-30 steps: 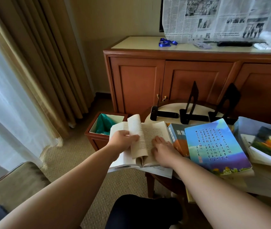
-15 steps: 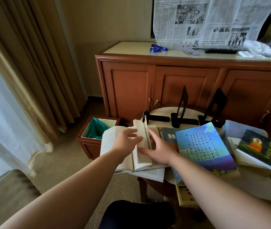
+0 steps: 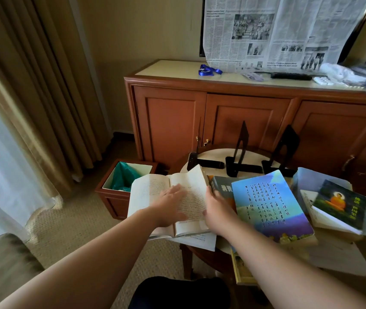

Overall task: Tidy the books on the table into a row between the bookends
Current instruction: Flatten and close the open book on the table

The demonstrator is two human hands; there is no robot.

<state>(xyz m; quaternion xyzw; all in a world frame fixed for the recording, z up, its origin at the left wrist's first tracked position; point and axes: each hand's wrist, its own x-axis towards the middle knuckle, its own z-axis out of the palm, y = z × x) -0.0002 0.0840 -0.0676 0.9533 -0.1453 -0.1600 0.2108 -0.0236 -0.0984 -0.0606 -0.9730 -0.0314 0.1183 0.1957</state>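
An open book (image 3: 148, 195) lies at the left edge of the small round table (image 3: 213, 152). My left hand (image 3: 173, 206) lies flat on its pages near the spine. At the book's right edge my right hand (image 3: 218, 210) holds that half, thumb on the page, and the far corner there lifts. A dark book (image 3: 222, 184), a blue book (image 3: 271, 204) and a book with an orange seated figure (image 3: 340, 204) lie flat in a loose pile to the right. Three black bookends (image 3: 241, 152) stand at the back of the table with nothing between them.
A wooden cabinet (image 3: 244, 117) stands right behind the table. A waste bin (image 3: 128, 177) with a green liner sits on the carpet to the left. Another book (image 3: 240, 270) shows below the tabletop. A padded seat (image 3: 3, 259) is at lower left.
The upright pages have gone down. My left hand moved from the raised pages to lie flat on the book, and my right hand slid off the page to its right edge.
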